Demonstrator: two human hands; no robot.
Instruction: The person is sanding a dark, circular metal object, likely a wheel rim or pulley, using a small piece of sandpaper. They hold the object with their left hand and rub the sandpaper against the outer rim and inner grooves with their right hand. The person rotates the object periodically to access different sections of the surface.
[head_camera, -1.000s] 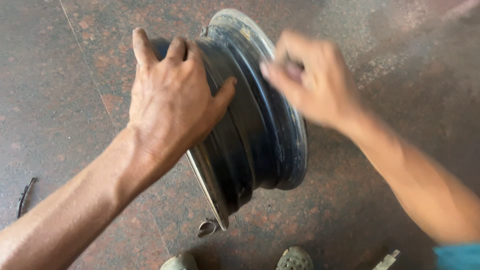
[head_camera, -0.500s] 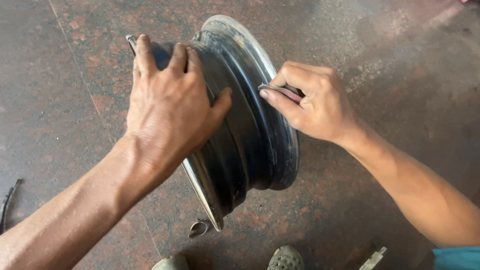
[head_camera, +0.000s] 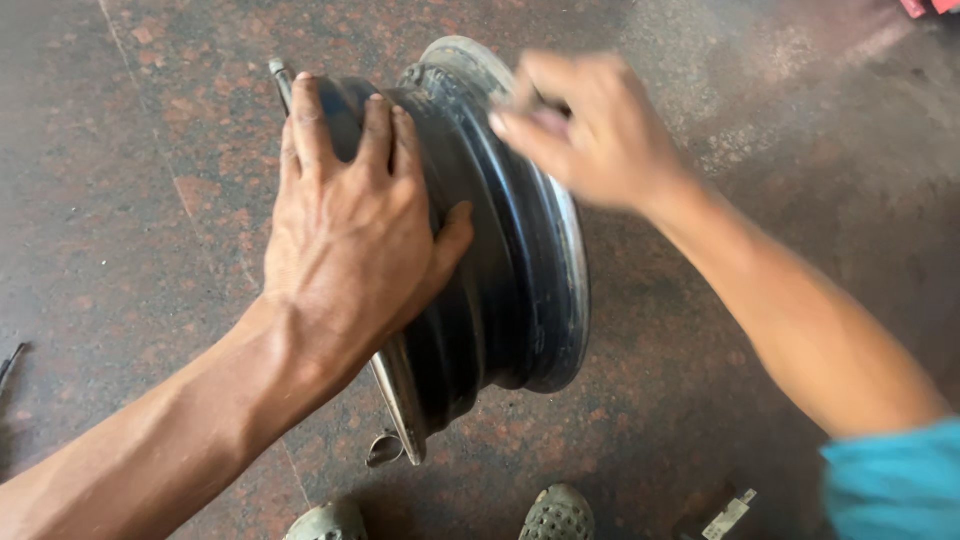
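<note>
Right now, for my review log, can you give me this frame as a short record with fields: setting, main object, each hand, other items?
setting: reddish speckled stone floor, seen from above
main object: black steel wheel rim, standing on edge on the floor
left hand: palm and fingers spread flat over the rim's barrel, gripping nothing
right hand: motion-blurred, at the rim's upper outer edge; fingers curled, what they hold cannot be told
other items: two shoe toes at the bottom edge; teal sleeve on the right arm

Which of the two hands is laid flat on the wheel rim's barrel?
The left hand, fingers spread over the black wheel rim. The right hand is blurred at the rim's far upper edge instead.
</note>
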